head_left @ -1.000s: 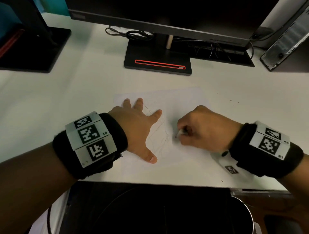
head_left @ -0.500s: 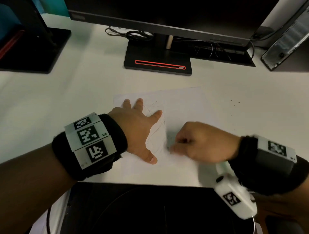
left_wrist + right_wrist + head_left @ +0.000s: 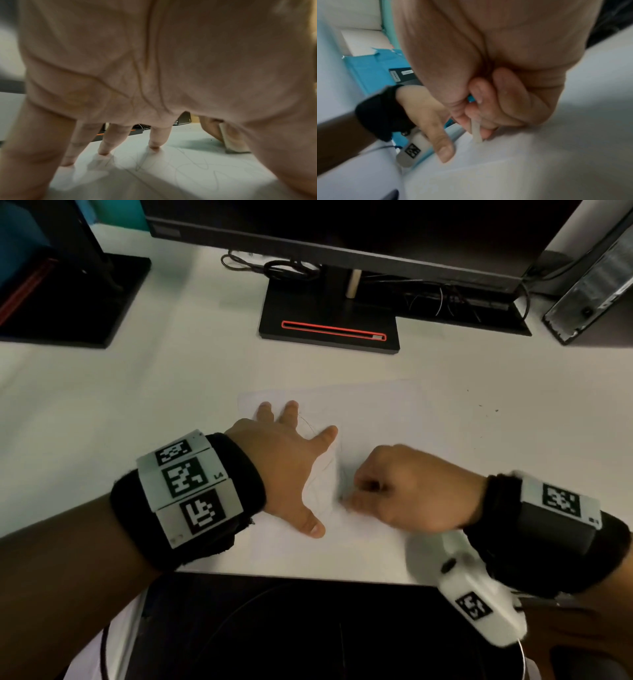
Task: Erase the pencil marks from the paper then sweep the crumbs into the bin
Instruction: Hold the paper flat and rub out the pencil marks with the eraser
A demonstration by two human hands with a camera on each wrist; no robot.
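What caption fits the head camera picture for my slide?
Left hand presses the paper flat while the right hand rubs pencil marks.

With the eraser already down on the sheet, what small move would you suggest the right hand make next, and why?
Probably another short rubbing stroke toward the left hand. The right hand pinches the eraser with its tip on the paper, pencil marks remain between the hands, and the left hand's spread fingers press the sheet flat.
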